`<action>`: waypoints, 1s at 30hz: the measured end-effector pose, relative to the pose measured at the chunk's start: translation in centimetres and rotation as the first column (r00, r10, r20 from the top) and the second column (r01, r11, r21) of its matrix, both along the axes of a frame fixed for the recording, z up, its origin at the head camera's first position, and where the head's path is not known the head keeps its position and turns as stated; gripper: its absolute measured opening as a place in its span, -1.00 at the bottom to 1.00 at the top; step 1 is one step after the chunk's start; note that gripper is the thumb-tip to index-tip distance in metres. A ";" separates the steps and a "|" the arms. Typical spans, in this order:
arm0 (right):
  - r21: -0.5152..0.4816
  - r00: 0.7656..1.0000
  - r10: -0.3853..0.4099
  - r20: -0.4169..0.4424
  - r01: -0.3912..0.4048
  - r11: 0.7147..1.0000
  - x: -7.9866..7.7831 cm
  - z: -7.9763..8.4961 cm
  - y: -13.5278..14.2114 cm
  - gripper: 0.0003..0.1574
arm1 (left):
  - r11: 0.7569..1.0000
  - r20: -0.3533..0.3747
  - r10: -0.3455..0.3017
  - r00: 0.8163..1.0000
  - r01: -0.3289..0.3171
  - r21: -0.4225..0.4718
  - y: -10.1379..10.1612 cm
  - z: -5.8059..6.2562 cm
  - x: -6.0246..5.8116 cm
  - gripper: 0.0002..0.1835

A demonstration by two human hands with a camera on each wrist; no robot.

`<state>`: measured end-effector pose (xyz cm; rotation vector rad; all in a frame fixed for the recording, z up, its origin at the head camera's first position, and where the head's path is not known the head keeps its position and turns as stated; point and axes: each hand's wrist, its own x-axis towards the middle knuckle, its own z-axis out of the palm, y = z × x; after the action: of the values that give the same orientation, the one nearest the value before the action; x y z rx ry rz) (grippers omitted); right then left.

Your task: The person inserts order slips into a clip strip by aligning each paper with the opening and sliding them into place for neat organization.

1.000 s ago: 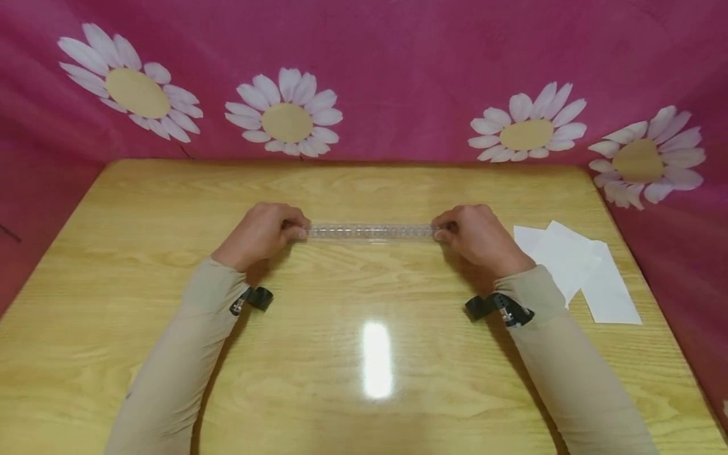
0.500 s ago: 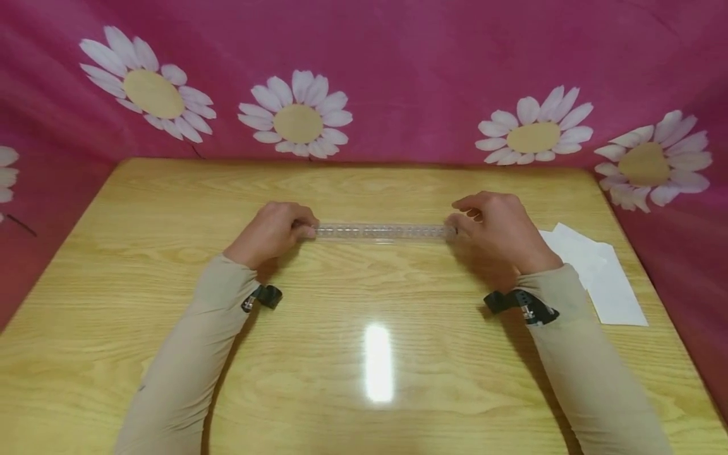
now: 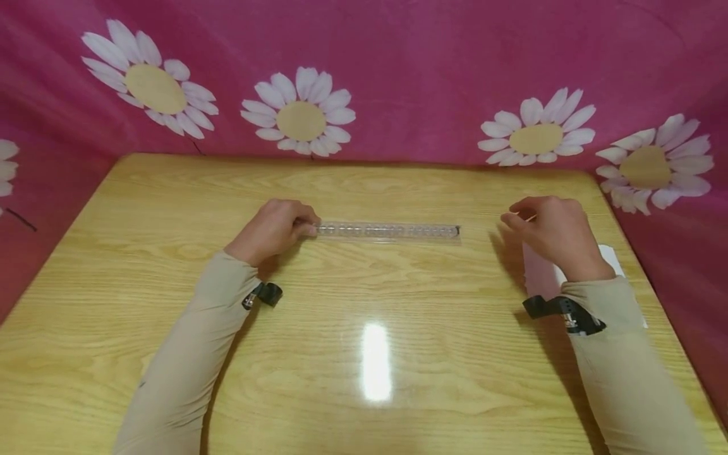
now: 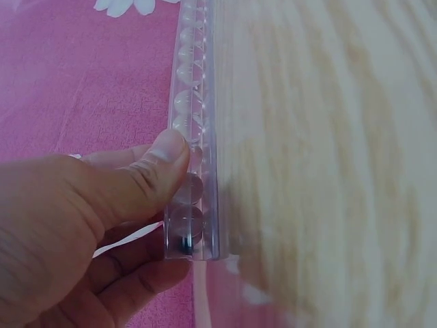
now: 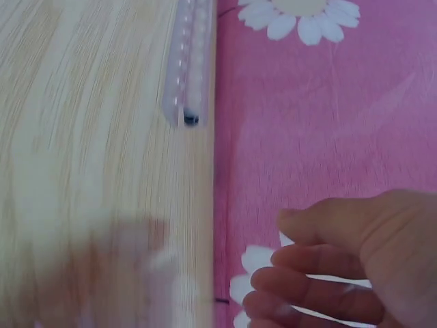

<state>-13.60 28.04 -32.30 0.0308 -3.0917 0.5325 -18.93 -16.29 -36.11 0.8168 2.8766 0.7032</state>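
A long, narrow clear plastic tube (image 3: pixel 392 232) with a row of round clear shapes inside lies across the middle of the table. My left hand (image 3: pixel 274 230) pinches its left end; in the left wrist view the thumb presses on the front of the tube (image 4: pixel 194 184) and the other fingers are behind. A small dark piece shows at each end. Away to the right of the tube, my right hand (image 3: pixel 560 237) hovers with loosely bent fingers and nothing in them. The right wrist view has the tube's far end (image 5: pixel 188 89) well apart from that hand (image 5: pixel 341 266).
White paper sheets (image 3: pixel 539 278) lie at the table's right side, partly hidden under my right hand and sleeve. The wood-grain table (image 3: pixel 318 354) backs onto a pink cloth (image 3: pixel 398 76) with large white flowers. Each wrist wears a black strap (image 3: pixel 268 294).
My right hand has let go of the tube's right end and moved right, over the papers. My left hand keeps its grip on the left end, and the tube stays about where it was.
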 end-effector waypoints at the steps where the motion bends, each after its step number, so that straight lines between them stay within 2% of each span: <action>1: 0.010 1.000 -0.008 0.001 0.008 1.000 0.2 0.0 0.4 -0.48 | 1.000 0.001 -0.002 1.000 0.002 -0.001 0.1 0.0 0.0 -0.80; 11: 0.035 0.998 -0.064 0.006 0.063 0.997 1.6 -0.2 3.5 -0.52 | 1.000 0.005 0.016 1.000 -0.016 -0.012 0.6 0.2 0.1 -0.77; 16: 0.052 0.992 -0.111 0.064 0.108 0.993 1.6 0.1 4.3 -0.49 | 1.000 0.008 0.019 1.000 -0.019 -0.008 0.4 0.3 0.2 -0.77; 26: 0.068 0.942 -0.249 0.225 0.240 0.968 1.9 0.1 6.4 -0.41 | 0.999 0.002 0.035 0.999 -0.035 -0.012 0.3 0.1 0.1 -0.79; 30: 0.083 0.929 -0.255 0.268 0.241 0.967 2.0 -0.1 6.9 -0.38 | 0.999 -0.003 0.035 0.999 -0.035 -0.009 0.3 0.0 0.1 -0.80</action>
<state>-11.62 34.99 -32.42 -0.4697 -3.3020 0.4878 -18.82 -15.98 -36.06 0.7680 2.9010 0.6920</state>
